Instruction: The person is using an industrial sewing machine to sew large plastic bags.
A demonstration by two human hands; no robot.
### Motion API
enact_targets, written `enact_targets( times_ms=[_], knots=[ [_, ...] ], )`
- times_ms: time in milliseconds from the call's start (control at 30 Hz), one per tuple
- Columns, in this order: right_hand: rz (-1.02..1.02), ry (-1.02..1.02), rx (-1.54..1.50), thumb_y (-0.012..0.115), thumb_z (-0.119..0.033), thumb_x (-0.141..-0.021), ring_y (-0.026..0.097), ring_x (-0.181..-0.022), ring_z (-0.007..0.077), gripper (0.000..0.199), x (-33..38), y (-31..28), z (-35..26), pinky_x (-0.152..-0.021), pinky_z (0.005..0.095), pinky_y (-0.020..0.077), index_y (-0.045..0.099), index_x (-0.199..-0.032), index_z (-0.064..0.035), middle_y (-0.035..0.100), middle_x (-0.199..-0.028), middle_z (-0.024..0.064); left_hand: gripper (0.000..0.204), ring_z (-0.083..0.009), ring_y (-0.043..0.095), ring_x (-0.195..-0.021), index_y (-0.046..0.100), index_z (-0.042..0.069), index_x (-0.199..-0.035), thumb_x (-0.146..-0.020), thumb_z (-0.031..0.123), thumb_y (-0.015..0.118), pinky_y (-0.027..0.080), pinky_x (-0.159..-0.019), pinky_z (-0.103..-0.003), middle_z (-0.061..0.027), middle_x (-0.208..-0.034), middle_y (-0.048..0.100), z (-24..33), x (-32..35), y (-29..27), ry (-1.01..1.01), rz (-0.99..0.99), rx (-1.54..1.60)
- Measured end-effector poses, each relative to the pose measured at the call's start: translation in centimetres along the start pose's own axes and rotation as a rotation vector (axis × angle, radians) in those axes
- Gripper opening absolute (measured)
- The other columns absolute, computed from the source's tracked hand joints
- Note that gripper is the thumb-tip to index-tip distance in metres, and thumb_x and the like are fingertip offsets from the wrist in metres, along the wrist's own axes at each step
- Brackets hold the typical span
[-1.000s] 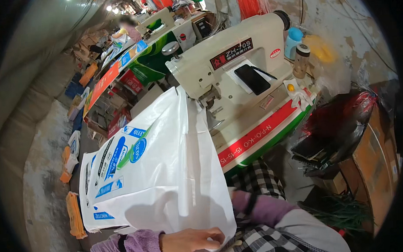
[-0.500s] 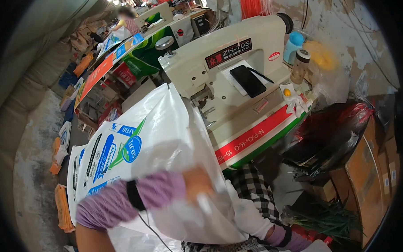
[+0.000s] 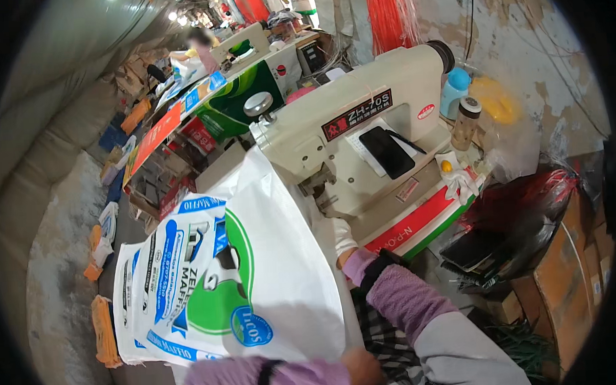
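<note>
A large white woven sack [image 3: 283,261] with blue and green print lies across my lap, its top edge up against the cream sewing machine [image 3: 346,123]. My left hand [image 3: 364,371], on a purple sleeve, grips the sack's lower right corner at the bottom of the view. My right hand [image 3: 342,240] is at the sack's right edge just below the machine's needle area. It holds that edge, partly hidden behind the sack. A black band sits on the right wrist.
A black phone [image 3: 386,151] rests on the machine, with a blue bottle [image 3: 454,92] and a brown jar [image 3: 465,122] beside it. A red and black plastic bag [image 3: 526,212] and cardboard boxes [image 3: 569,278] stand at right. Stacked sacks [image 3: 102,328] lie on the floor at left. Another person [image 3: 201,41] works far back.
The sack has been turned so that its printed face shows. My left arm dropped from across the sack to its lower corner. My right hand rose to the edge by the machine.
</note>
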State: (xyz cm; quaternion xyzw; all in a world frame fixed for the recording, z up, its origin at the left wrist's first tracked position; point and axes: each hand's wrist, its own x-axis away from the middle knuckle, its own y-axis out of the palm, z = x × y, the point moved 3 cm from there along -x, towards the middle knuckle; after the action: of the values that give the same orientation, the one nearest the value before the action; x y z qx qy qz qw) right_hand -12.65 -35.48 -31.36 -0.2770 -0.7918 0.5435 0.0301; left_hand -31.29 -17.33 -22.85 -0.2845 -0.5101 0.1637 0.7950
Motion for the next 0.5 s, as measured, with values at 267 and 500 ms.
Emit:
enact_targets(
  times_ms=[267, 500],
  knots=[
    [0.186, 0.218, -1.0, 0.053, -0.027, -0.088, 0.058, -0.092, 0.0337, 0.029, 9.5, -7.7, -0.5, -0.079, 0.0399, 0.0448, 0.062, -0.108, -0.0064, 0.06, -0.103, 0.02, 0.008, -0.0193, 0.063, -0.064, 0.061, 0.01, -0.064, -0.069, 0.016, 0.057, 0.047, -0.066, -0.032, -0.0056, -0.062, 0.059, -2.2, 12.8, -4.8, 0.104, 0.414, -0.184],
    [-0.203, -0.445, -0.652, 0.068, -0.013, -0.07, 0.06, -0.099, 0.0199, 0.013, 22.1, -13.1, -4.0, -0.107, 0.0528, 0.0284, 0.067, -0.082, -0.0114, 0.065, -0.092, 0.0023, 0.013, -0.0268, 0.061, -0.07, 0.06, 0.005, -0.075, -0.073, 0.016, 0.055, 0.049, -0.064, -0.038, -0.0051, -0.066, 0.06, -2.5, 6.4, -2.8, 0.126, 0.293, 0.087]
  ],
)
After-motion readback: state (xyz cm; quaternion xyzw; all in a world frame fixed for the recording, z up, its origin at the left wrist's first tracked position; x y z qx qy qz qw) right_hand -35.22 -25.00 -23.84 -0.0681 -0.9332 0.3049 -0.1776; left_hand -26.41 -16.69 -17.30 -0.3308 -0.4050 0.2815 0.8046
